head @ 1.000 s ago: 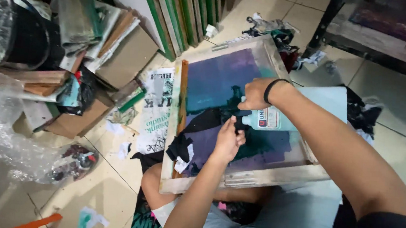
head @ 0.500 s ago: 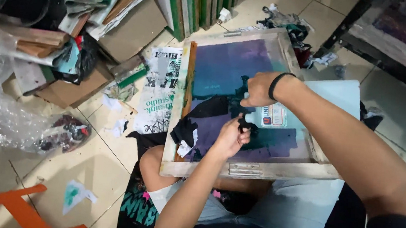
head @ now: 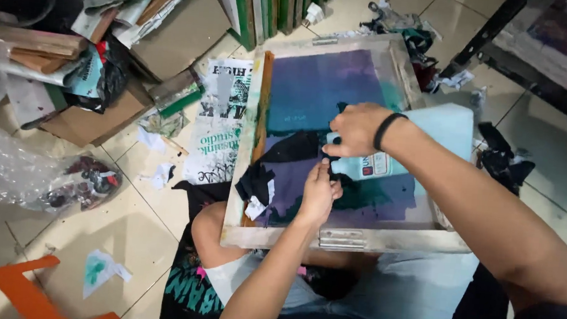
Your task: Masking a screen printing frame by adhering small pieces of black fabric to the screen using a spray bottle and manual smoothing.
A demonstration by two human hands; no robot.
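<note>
Screen-printing frame [head: 304, 233] rests on lap, mesh stained purple and teal. Right hand [head: 358, 128] pinches light label sheet [head: 372, 166] on mesh; left hand [head: 318, 193] grips its lower edge, beside black rag [head: 265, 171]. Step, probably: peeling sheet off mesh. Next move calls for slow, even pull
</note>
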